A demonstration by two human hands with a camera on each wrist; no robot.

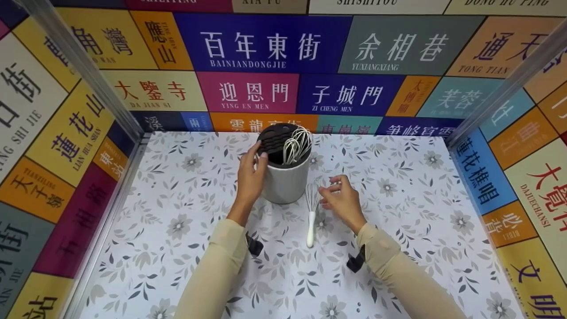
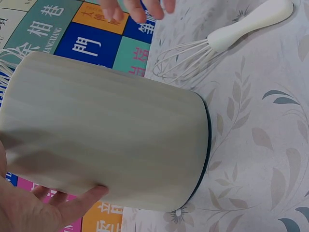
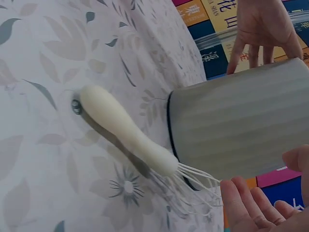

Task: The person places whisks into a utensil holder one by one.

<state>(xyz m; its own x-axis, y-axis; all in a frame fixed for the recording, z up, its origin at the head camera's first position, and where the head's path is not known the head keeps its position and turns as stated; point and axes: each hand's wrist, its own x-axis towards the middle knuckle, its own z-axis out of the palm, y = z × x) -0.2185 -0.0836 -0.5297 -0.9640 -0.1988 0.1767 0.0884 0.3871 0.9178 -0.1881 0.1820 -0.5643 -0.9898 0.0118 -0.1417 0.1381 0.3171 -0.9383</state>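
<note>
A tall light-grey utensil holder (image 1: 285, 186) with a black slotted insert (image 1: 277, 137) stands on the patterned table. Two whisk heads (image 1: 296, 144) stick up out of it. My left hand (image 1: 251, 175) rests against the holder's left side, its extended fingers at the upper rim. In the left wrist view the thumb lies along the holder's wall (image 2: 106, 130). A small whisk with a white handle (image 1: 311, 226) lies in front of the holder, wires pointing toward it. Just right of those wires is my right hand (image 1: 342, 199), fingers loosely bent, fingertips close to the wire ends, holding nothing.
The table (image 1: 177, 261) has a white cover with grey leaves and flowers. Panels with coloured lettering (image 1: 261, 44) enclose it at the back and both sides, with clear strips (image 1: 509, 84) at the corners. A dark wrist device (image 1: 356, 259) sits at each cuff.
</note>
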